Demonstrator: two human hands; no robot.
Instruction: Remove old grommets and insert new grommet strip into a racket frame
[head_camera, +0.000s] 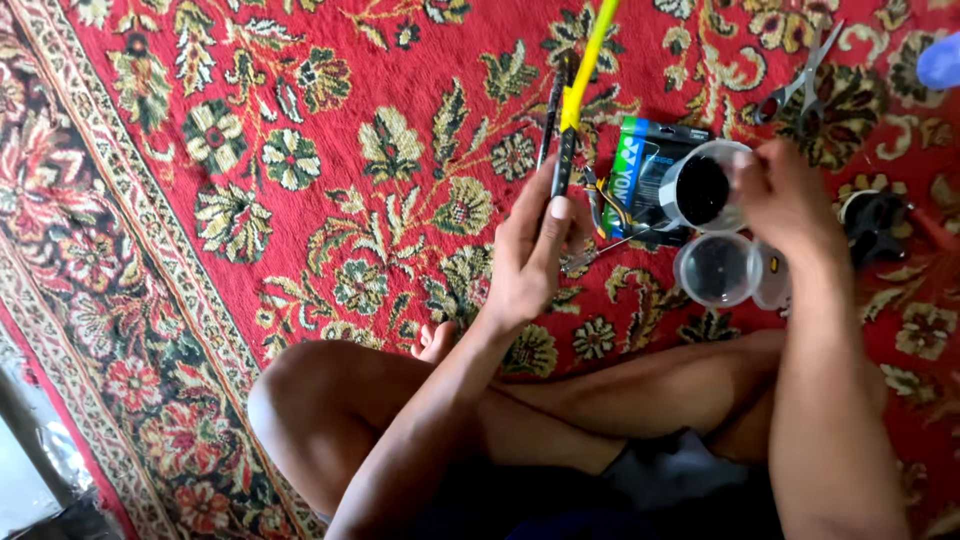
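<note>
The floor here is covered by a red carpet (330, 130) patterned with cream, green and dark flowers and a busy border running down the left side; at the lower left corner a strip of bare, shiny floor shows beyond its edge. A person sits cross-legged on it, bare knees filling the bottom of the view. The left hand (530, 250) is raised over the carpet with its fingers (556, 215) wrapped round a slim rod (572, 95), black where the hand grips it and yellow higher up, which slants up and away out of the top edge; the thumb lies along the black part. The right hand (785, 195) is closed on a small clear round container (700, 188) with something dark inside, its mouth tipped toward the left hand, the fingers curled over its right rim. Just below it a second clear container (718, 268) lies on the carpet, touching or nearly touching the first. Between the two hands rest a green and black packet (632, 160) and pliers (600, 205) with yellow on the handles. Scissors (805, 80) lie farther off at the upper right, and a dark object (875, 225) sits beside the right wrist.
</note>
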